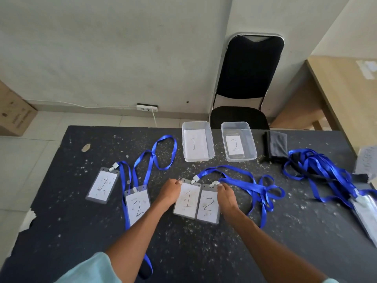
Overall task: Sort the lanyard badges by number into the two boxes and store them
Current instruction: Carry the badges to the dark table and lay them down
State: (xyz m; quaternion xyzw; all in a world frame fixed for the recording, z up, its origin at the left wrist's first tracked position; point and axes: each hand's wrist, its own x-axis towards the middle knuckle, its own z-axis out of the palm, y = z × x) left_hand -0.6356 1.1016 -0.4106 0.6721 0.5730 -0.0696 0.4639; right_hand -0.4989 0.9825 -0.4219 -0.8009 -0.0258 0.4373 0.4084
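Light: soft, even, fairly bright. Shadows: faint, on the table (193, 248). Distortion: table's edges bow. Blur: slight, at the table's right end.

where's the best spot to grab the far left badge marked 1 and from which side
Pinch the white clip at the far end of the far-left 1 badge, coming down from above. The holder lies flat, face up on the table, so its edges likely give little purchase; the clip juts past its top edge.
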